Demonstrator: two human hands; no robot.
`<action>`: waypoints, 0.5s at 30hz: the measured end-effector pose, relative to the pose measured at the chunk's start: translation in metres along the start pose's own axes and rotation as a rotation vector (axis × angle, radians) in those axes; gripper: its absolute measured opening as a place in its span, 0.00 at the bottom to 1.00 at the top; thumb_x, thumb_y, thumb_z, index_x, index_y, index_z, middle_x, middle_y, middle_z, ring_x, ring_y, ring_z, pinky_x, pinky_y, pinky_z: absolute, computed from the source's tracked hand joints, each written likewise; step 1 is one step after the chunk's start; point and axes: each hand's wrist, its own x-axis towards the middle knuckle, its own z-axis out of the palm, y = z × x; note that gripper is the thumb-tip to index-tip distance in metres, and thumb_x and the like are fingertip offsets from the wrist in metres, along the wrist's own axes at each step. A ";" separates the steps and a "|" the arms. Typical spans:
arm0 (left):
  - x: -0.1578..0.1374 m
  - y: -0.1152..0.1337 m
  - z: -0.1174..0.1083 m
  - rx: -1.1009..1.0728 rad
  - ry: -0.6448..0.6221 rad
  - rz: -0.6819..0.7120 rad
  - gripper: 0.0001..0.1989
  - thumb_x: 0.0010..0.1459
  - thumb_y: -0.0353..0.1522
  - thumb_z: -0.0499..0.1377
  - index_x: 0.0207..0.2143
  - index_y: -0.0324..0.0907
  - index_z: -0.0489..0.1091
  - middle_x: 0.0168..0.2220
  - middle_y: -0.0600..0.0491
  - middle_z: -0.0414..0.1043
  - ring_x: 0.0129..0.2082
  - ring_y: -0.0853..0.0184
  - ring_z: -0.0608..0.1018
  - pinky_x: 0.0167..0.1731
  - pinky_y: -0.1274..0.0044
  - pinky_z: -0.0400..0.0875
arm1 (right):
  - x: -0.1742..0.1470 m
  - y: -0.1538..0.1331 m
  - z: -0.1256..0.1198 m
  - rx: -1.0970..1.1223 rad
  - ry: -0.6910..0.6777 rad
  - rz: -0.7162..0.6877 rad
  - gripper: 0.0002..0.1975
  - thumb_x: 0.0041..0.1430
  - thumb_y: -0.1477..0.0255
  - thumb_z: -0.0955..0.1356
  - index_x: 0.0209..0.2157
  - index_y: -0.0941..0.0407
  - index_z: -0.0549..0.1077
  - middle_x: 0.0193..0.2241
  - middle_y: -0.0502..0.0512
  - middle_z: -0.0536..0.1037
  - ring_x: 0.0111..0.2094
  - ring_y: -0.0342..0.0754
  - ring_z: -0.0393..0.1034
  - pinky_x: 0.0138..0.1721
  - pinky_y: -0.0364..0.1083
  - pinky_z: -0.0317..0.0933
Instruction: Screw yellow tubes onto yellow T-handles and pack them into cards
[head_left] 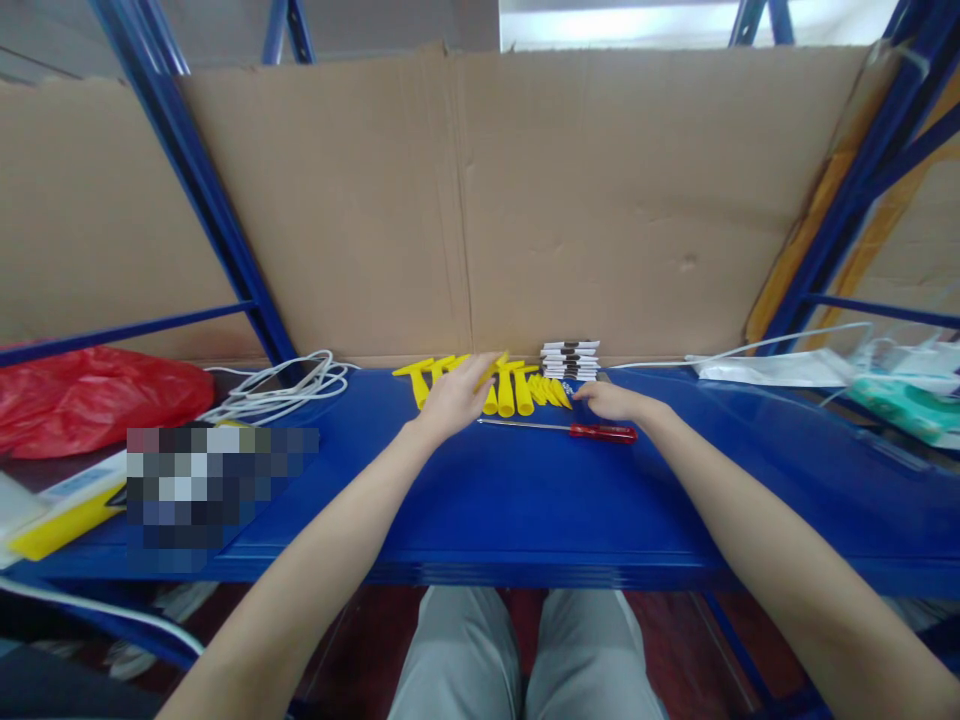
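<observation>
Several yellow T-shaped plastic pieces [506, 392] lie side by side on the blue shelf, near the cardboard at its back. My left hand [456, 398] is over the left part of this row, fingers stretched out and covering some pieces. Smaller yellow wedge-like pieces [551, 391] lie to the right of the row. Behind them is a stack of white packets with dark marks [570, 360]. My right hand [611, 402] rests right of the wedges, index finger extended toward a small blue-and-white item [568, 389]. A screwdriver with a red handle [604, 433] lies in front.
A coiled white cable [300, 385] and a red plastic bag [105, 395] lie at left, beside a blurred-out patch. White packaging [772, 367] and a green-and-white pack [907, 408] lie at right. Blue uprights [217, 200] and a cardboard wall [562, 200] bound the shelf.
</observation>
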 end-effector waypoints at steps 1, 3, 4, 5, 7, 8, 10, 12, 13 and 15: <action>-0.003 0.004 0.002 0.035 -0.049 0.047 0.19 0.58 0.27 0.50 0.53 0.43 0.62 0.51 0.47 0.69 0.51 0.63 0.71 0.48 0.69 0.68 | 0.001 -0.002 0.001 -0.023 -0.009 -0.013 0.20 0.41 0.83 0.62 0.32 0.53 0.79 0.42 0.54 0.79 0.47 0.54 0.71 0.51 0.49 0.61; -0.007 0.012 0.006 0.092 -0.140 0.106 0.20 0.59 0.27 0.49 0.53 0.45 0.63 0.53 0.48 0.68 0.51 0.63 0.71 0.48 0.69 0.68 | 0.003 -0.004 0.002 -0.072 -0.024 -0.032 0.22 0.40 0.84 0.61 0.33 0.53 0.79 0.43 0.53 0.78 0.48 0.54 0.70 0.51 0.49 0.60; -0.009 0.016 0.008 0.113 -0.180 0.124 0.20 0.59 0.27 0.49 0.53 0.46 0.64 0.53 0.48 0.68 0.51 0.63 0.72 0.47 0.70 0.69 | 0.003 -0.005 0.002 -0.092 -0.027 -0.036 0.22 0.40 0.85 0.61 0.34 0.53 0.79 0.43 0.53 0.78 0.48 0.54 0.69 0.51 0.49 0.60; -0.010 0.019 0.011 0.131 -0.212 0.141 0.20 0.59 0.27 0.48 0.54 0.46 0.64 0.54 0.48 0.67 0.51 0.63 0.72 0.46 0.70 0.69 | 0.002 -0.006 0.002 -0.107 -0.026 -0.037 0.23 0.41 0.85 0.61 0.35 0.53 0.79 0.43 0.53 0.78 0.49 0.53 0.69 0.52 0.49 0.60; -0.012 0.024 0.015 0.153 -0.256 0.172 0.20 0.60 0.27 0.48 0.53 0.46 0.65 0.54 0.48 0.67 0.51 0.63 0.72 0.46 0.70 0.69 | -0.001 -0.007 0.002 -0.117 0.002 -0.031 0.23 0.43 0.85 0.61 0.37 0.54 0.78 0.45 0.55 0.77 0.49 0.53 0.69 0.52 0.49 0.59; -0.012 0.026 0.016 0.157 -0.268 0.184 0.19 0.60 0.27 0.48 0.52 0.45 0.66 0.54 0.48 0.67 0.51 0.63 0.72 0.47 0.70 0.69 | -0.003 -0.009 0.002 -0.113 0.036 -0.029 0.22 0.44 0.84 0.60 0.38 0.55 0.78 0.45 0.56 0.77 0.49 0.53 0.68 0.52 0.49 0.59; -0.012 0.028 0.018 0.157 -0.277 0.200 0.19 0.60 0.26 0.48 0.51 0.45 0.67 0.53 0.48 0.68 0.50 0.63 0.72 0.48 0.70 0.68 | -0.008 -0.014 -0.001 -0.080 0.129 -0.048 0.19 0.48 0.82 0.61 0.38 0.57 0.77 0.46 0.59 0.76 0.49 0.53 0.68 0.52 0.50 0.58; -0.012 0.028 0.018 0.158 -0.267 0.212 0.18 0.59 0.25 0.48 0.49 0.45 0.68 0.53 0.48 0.69 0.50 0.63 0.73 0.48 0.70 0.68 | -0.012 -0.023 -0.004 0.007 0.218 -0.091 0.14 0.52 0.78 0.62 0.36 0.58 0.77 0.43 0.59 0.77 0.46 0.52 0.69 0.52 0.50 0.58; -0.011 0.027 0.018 0.165 -0.256 0.217 0.18 0.59 0.24 0.48 0.48 0.44 0.69 0.52 0.48 0.69 0.49 0.63 0.73 0.48 0.70 0.67 | -0.014 -0.029 -0.006 0.078 0.240 -0.112 0.12 0.54 0.74 0.62 0.34 0.58 0.77 0.41 0.59 0.78 0.44 0.52 0.70 0.50 0.49 0.59; -0.011 0.026 0.017 0.189 -0.223 0.227 0.18 0.58 0.24 0.47 0.47 0.43 0.69 0.51 0.47 0.70 0.48 0.63 0.73 0.48 0.69 0.68 | -0.017 -0.042 -0.009 0.254 0.215 -0.142 0.13 0.56 0.68 0.62 0.29 0.57 0.76 0.36 0.56 0.79 0.40 0.50 0.71 0.47 0.48 0.60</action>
